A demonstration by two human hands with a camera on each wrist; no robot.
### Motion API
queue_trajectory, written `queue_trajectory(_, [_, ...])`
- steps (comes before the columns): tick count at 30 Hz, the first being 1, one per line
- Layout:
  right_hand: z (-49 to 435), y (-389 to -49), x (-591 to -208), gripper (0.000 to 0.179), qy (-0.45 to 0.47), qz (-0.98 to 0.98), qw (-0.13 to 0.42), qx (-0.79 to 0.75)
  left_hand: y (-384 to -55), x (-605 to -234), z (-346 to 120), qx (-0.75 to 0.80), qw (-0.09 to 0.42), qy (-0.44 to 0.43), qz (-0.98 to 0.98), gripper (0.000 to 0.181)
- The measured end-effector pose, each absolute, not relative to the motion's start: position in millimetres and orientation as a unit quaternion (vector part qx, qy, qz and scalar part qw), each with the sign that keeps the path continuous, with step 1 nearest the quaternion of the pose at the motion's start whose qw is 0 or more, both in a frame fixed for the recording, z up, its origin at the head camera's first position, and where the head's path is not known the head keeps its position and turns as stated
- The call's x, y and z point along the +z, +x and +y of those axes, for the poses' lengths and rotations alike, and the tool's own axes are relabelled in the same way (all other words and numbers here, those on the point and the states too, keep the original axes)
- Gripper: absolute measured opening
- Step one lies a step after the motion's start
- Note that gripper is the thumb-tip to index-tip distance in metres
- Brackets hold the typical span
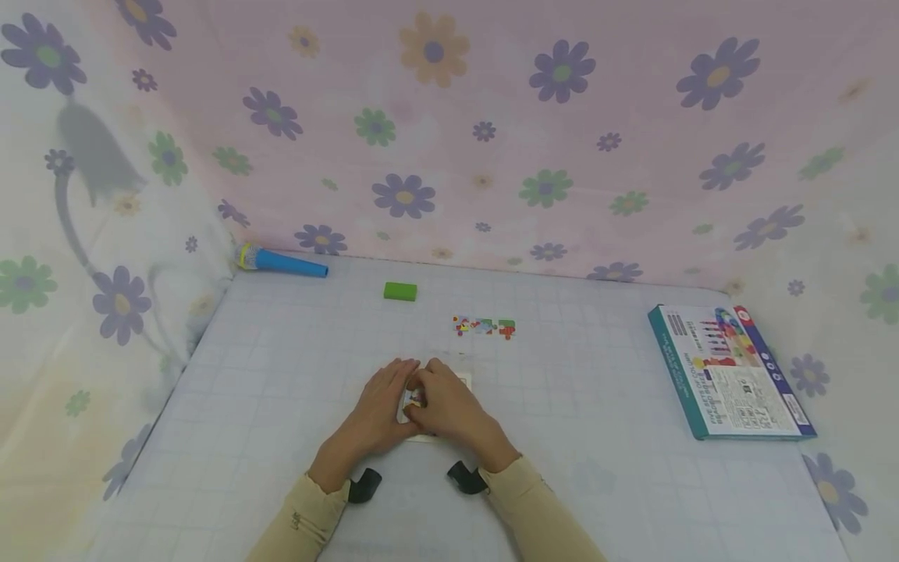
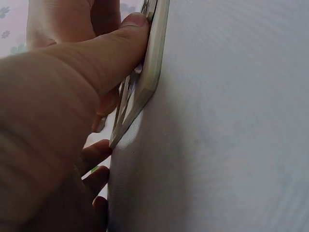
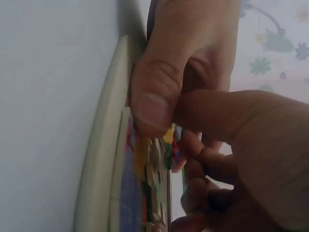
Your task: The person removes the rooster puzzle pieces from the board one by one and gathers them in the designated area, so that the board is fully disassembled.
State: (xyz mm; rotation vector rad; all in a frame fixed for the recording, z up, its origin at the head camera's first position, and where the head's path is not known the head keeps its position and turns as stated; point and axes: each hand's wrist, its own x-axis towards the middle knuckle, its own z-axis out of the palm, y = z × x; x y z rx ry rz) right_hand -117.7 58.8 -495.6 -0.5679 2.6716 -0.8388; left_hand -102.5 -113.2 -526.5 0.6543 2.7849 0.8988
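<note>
A small pale jigsaw puzzle board lies flat on the table between both hands, with most of its face hidden. My left hand holds its left side, with the thumb on the near edge and the fingers along the far side. Over the board my right hand has curled fingers and pinches a small colourful puzzle piece. Layered pieces show on the board in the right wrist view. Beyond the hands, a few loose puzzle pieces lie in a row.
A green block is behind the hands, left of the loose pieces. At the back left lies a blue toy microphone. A flat printed box is on the right. Flowered cloth rises at the back and sides.
</note>
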Motion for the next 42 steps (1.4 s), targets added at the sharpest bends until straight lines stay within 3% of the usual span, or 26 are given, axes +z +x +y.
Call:
queue_trajectory(10, [75.7,-130.8,-488.7,0.029,-0.239,0.928,0.092,-0.271,-101.2,-525.3,-110.3,0.302,0.103,0.185,0.929,0.104])
queue_trajectory(19, [109.4,-168.8,-495.3,0.028,-0.196,0.95,0.046,-0.24,-100.0,-522.5,-108.2,0.282,0.123,0.174,0.935,0.104])
queue_trajectory(24, [120.2,-181.1,-502.3,0.026,-0.172,0.956,0.046,-0.231,-99.7,-520.8,-108.0,0.281,0.121,0.177,0.936,0.102])
queue_trajectory(32, [131.3,-176.3,-509.7,0.039,-0.104,0.962,0.051,-0.247,-100.3,-520.2,-107.8,0.273,0.12,0.174,0.939,0.1])
queue_trajectory(42, [137.5,-167.5,-505.4,0.034,-0.068,0.949,0.046,-0.304,-101.3,-520.8,-108.2,0.271,0.126,0.171,0.939,0.1])
